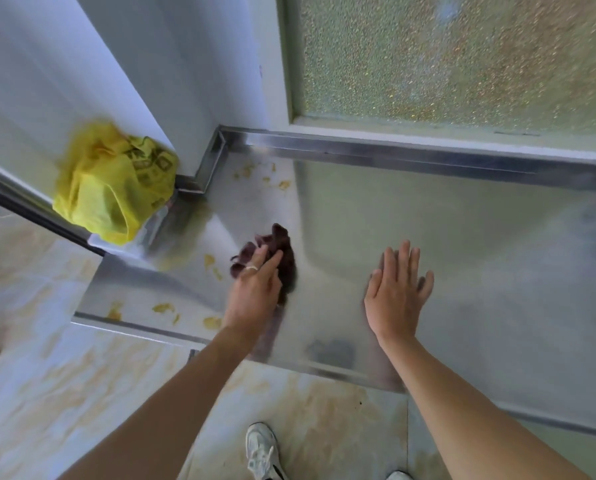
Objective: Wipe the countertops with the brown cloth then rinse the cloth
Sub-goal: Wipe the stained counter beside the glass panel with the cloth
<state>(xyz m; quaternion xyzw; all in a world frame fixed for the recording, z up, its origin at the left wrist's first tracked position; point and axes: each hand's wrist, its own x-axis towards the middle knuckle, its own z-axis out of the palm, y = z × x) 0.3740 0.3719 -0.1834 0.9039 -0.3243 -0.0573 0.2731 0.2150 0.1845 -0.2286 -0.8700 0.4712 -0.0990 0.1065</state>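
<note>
Brown cloth (272, 258) in the middle of the frame, bunched up on the shiny metal table (376, 216). Soft and light, likely floppy and maybe damp, so easy to squash and push around, no risk of breaking. Best taken from the top, palm down, with the bunch gathered under the fingers so no loose end drags behind. Left hand (255, 292) lying on the cloth already, fingers fairly straight and pressing down on it, not curled round it, with a white ring on one finger. Right hand (397, 292) flat and spread at the right of the middle, fingers straight, holding nothing; hard to tell whether touching the table or just above it. Yellow crumbs and smears (165, 308) on the table at lower left of the cloth, more near the back corner at upper middle. Yellow plastic bag (113, 181) at the left of the frame, near the table's left edge, probably in the way of a wide wipe that side. Raised metal rim (393, 147) along the back, under a bumpy window (463, 57); likely to trap crumbs in the corner. No sink or tap in sight for rinsing. White shoe (262, 452) on the pale floor at the bottom.
</note>
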